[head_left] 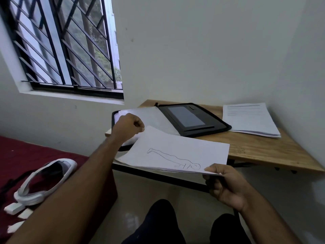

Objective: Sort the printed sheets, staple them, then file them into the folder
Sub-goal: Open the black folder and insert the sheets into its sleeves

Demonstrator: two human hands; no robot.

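A black zip folder lies open on the small wooden table, with clear sleeves on its left half. In front of it I hold a thin set of white sheets; the top sheet bears a line drawing of a body. My right hand grips the set's near right corner. My left hand is closed at the set's far left corner, over the folder's left half. A second pile of printed sheets rests at the table's far right. No stapler is in view.
A white wall stands close behind and to the right of the table. A barred window is at the left. A white headset lies on a dark red bed at my left. My knees show below.
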